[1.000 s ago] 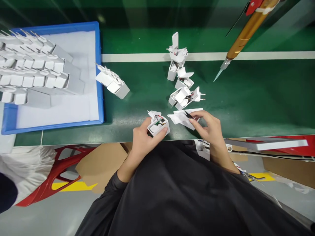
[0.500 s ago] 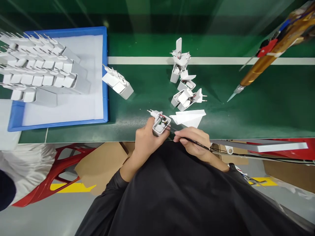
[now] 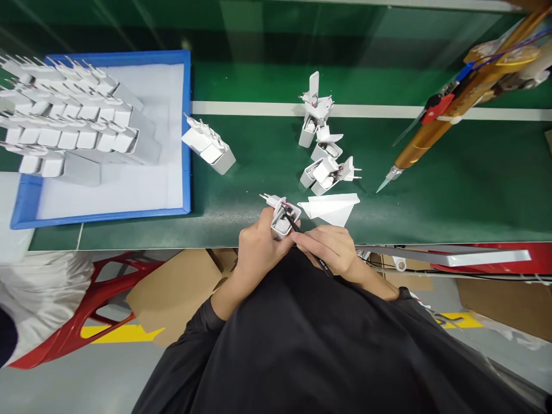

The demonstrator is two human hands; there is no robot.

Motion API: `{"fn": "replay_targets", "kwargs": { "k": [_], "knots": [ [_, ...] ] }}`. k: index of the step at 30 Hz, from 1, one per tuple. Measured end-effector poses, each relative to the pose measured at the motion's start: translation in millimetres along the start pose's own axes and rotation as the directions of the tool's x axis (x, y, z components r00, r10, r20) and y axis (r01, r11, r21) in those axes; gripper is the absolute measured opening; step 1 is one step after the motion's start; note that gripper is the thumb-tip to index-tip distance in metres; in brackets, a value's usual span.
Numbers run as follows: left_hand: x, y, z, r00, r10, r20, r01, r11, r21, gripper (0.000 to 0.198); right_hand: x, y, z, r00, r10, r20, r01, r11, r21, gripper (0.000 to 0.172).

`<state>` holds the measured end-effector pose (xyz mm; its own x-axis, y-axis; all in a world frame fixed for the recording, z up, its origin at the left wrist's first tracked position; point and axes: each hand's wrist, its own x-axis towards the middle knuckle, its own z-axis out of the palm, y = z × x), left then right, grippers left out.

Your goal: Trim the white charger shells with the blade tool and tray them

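My left hand point(image 3: 260, 244) is closed around a white charger housing point(image 3: 281, 231) at the table's front edge. Its pronged lid is tipped open to the left, and a red wire and inner parts show in the opening. In my right hand point(image 3: 330, 247) is a pair of black tweezers point(image 3: 295, 225), whose tips reach inside the housing. A folded sheet of white paper point(image 3: 331, 207) lies just beyond my right hand. Behind it, several opened white chargers point(image 3: 326, 174) stand with their lids up.
A blue tray point(image 3: 187, 135) at left holds rows of white pronged chargers point(image 3: 103, 129). More chargers point(image 3: 214, 152) stand beside it. From the upper right, an orange dispenser point(image 3: 425, 141) with a pale nozzle hangs over the table. A person in white point(image 3: 52, 293) sits at far left.
My right hand has moved left and closer to the housing, and the tweezers now stand steeper, with their tips deeper in it. The dispenser appears shifted left.
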<state>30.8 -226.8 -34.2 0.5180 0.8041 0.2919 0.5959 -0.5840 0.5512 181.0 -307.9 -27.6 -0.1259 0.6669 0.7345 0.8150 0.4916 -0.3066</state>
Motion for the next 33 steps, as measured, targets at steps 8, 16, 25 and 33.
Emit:
{"fn": "replay_targets", "kwargs": {
  "k": [8, 16, 25, 33],
  "knots": [
    [-1.4, 0.1, 1.6, 1.0, 0.014, -0.012, -0.013, 0.999, 0.045, 0.041, -0.5, -3.7, 4.2, 1.0, -0.016, 0.0, 0.016, 0.998, -0.066, 0.026],
    [-1.8, -1.6, 1.5, 0.999, 0.027, -0.031, -0.026, 0.999, 0.018, 0.038, 1.0, -4.2, 4.9, 0.998, -0.058, -0.015, 0.058, 0.997, 0.041, 0.017],
    [1.0, -4.9, -5.8, 0.997, 0.068, -0.021, -0.069, 0.996, -0.061, 0.031, 1.0, 9.4, -16.0, 0.998, -0.055, 0.022, 0.05, 0.98, 0.192, 0.012],
    [4.2, -11.3, -15.0, 0.989, 0.066, 0.129, -0.028, 0.962, -0.271, 0.034, 5.4, 18.3, -29.0, 0.998, -0.048, 0.051, 0.023, 0.911, 0.411, 0.014]
  ]
}}
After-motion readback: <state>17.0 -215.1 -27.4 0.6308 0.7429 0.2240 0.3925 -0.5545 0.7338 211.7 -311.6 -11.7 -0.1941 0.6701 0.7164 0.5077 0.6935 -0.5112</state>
